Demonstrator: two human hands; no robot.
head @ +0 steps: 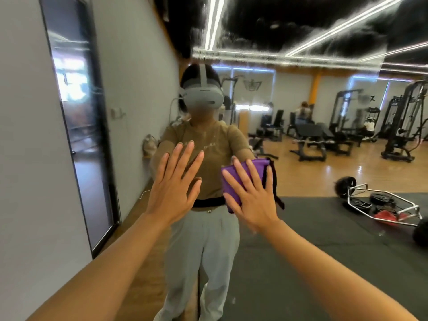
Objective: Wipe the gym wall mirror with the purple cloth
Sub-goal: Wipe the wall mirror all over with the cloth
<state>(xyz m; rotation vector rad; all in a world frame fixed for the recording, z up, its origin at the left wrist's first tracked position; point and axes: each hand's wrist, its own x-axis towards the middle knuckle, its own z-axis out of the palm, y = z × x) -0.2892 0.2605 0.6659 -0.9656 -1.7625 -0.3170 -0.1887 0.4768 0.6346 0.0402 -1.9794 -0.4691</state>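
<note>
Item: purple cloth (240, 179), folded, pressed flat to the wall mirror (324, 158) under the spread right hand (251, 200). Left hand (176, 184) is laid bare on the glass, fingers wide, holding nothing. Risks judged: palm smears; cloth slipping from an ungripped press.

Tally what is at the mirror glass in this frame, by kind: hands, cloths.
Hands: 2, left hand flat and bare, right hand flat on the cloth
Cloths: 1, purple cloth against the mirror
Total: 3
</note>
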